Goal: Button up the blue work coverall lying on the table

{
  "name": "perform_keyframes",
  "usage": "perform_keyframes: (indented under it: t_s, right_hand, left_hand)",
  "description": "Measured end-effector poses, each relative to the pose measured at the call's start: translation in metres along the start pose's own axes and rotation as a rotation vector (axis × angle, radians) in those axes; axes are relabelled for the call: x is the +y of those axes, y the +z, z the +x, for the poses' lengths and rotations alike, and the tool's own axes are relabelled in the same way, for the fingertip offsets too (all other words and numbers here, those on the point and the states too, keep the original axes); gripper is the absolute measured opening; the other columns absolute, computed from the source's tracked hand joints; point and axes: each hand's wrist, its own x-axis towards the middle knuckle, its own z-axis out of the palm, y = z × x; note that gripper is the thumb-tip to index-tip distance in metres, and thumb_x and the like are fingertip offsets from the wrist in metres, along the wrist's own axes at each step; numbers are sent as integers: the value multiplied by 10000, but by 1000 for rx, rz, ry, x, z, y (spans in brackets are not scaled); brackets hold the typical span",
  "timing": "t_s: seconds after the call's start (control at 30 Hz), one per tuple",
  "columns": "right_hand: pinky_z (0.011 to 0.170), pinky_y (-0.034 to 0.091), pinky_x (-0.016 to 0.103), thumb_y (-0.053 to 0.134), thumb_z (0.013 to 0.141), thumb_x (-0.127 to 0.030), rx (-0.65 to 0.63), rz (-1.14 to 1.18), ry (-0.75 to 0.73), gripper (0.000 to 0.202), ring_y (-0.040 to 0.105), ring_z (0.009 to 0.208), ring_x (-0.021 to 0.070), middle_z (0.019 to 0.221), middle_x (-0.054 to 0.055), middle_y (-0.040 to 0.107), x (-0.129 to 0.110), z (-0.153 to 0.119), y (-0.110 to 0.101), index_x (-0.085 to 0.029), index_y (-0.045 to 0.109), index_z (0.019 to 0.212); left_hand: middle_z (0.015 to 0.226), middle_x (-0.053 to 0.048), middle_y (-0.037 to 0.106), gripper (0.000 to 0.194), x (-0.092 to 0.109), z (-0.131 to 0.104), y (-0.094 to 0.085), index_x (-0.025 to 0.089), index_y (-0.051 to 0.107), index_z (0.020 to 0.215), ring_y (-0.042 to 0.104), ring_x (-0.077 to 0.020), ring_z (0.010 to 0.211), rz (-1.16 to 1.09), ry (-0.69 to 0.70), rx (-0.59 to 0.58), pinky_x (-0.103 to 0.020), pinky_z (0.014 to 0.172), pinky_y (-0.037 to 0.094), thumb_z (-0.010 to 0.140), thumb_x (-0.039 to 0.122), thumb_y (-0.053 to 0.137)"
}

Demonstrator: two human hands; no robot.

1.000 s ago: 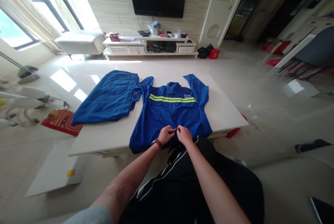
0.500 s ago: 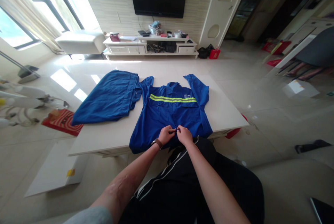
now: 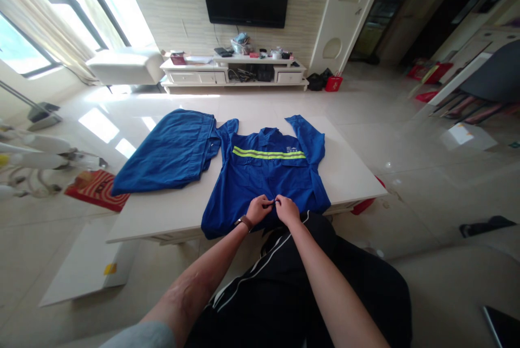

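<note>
Across the table (image 3: pixel 353 172), the jacket (image 3: pixel 294 176) lies spread, its lower end over the near edge. Left hand (image 3: pixel 258 210) and right hand (image 3: pixel 288 211) pinch its front, fingertips nearly closed; a hard tug could drag it off, the overhang adding pull.

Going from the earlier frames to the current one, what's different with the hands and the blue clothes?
Nothing has visibly changed. The left hand and right hand still pinch the lower front of the blue jacket, with no grip taken or released. The other blue garment lies as before on the white table.
</note>
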Motion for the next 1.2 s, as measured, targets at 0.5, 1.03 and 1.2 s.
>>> perform_keyframes:
  t_s: [0.5,1.03,1.2]
  right_hand:
    - [740,404,272,444,1007,-267,6,-8,-5,256,686,977,211,1103,48,749,-1,-1,0,-293,685,1091]
    - [740,403,269,447,1009,-269,3,-5,-8,256,678,974,203,1114,52,748,0,-1,0,-284,686,1098]
    - [735,398,269,446,1011,-279,7,-2,-10,250,678,978,205,1108,50,746,0,-2,1,-290,683,1089]
  left_hand:
    - [826,-29,678,200,-3,0,1,203,835,949,599,-145,732,14,-6,-9,-263,720,450,844,192,665]
    - [820,-24,677,200,-1,-1,0,205,840,942,608,-142,732,13,11,-1,-257,716,443,841,162,672]
    - [825,-23,681,205,0,-1,-1,210,840,943,609,-144,734,26,5,-5,-261,716,441,835,155,675]
